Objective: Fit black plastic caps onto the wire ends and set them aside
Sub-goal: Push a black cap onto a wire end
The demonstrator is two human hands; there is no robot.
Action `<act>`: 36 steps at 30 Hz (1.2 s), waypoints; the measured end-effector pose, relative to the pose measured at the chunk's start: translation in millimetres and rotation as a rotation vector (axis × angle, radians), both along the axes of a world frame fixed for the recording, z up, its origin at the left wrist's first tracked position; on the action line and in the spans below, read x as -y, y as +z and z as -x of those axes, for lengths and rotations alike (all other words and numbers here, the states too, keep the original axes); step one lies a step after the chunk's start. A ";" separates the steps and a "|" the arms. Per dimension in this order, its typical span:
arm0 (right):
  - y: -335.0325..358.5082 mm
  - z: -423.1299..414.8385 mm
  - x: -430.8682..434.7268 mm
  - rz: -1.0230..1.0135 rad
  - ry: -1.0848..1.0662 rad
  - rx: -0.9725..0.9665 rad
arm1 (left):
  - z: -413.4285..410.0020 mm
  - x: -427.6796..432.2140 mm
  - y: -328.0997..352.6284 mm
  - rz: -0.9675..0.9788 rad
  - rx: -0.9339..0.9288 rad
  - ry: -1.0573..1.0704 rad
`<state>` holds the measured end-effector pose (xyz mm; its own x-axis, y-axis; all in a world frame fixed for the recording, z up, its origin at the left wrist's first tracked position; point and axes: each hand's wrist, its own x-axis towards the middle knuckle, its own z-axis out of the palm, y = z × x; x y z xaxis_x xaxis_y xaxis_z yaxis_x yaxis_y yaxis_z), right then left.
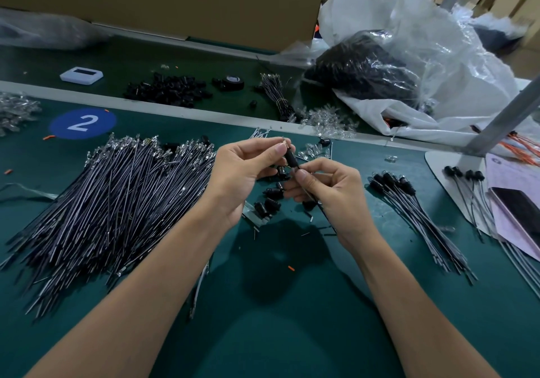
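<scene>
Both hands meet above the green mat. A black plastic cap (290,157) sits on a thin black wire (317,202), the wire's metal tip poking out at its top. My left hand (242,173) pinches the cap's upper end. My right hand (324,187) grips the wire just below the cap, and the wire trails down under the palm. Several loose black caps (270,199) lie on the mat beneath my hands. A big heap of uncapped wires (117,199) lies to the left. Capped wires (415,211) lie fanned out on the right.
A second heap of black caps (166,89) and a tape roll (233,81) lie on the far belt beside a small wire bundle (277,97). Clear bulbs (327,120) are scattered near a white plastic bag (423,64). Papers (514,199) and a metal post (502,126) stand right.
</scene>
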<state>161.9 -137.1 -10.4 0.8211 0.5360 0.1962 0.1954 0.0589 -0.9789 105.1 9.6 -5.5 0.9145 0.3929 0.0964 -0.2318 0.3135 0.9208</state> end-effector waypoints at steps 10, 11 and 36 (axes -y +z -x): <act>-0.5 1.7 -1.5 -0.002 -0.019 0.035 | 1.7 1.2 1.9 -0.040 0.040 -0.035; -0.7 1.8 -1.3 -0.008 -0.021 0.037 | 2.5 1.3 2.6 -0.018 0.043 -0.043; -8.2 7.6 -5.5 0.024 -0.116 0.264 | 1.9 0.4 1.9 0.089 0.028 0.022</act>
<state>154.2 -131.6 -18.6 0.7996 0.4483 0.3996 0.4475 -0.0011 -0.8943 103.2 9.3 -3.6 0.9029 0.4212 0.0857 -0.2651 0.3887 0.8824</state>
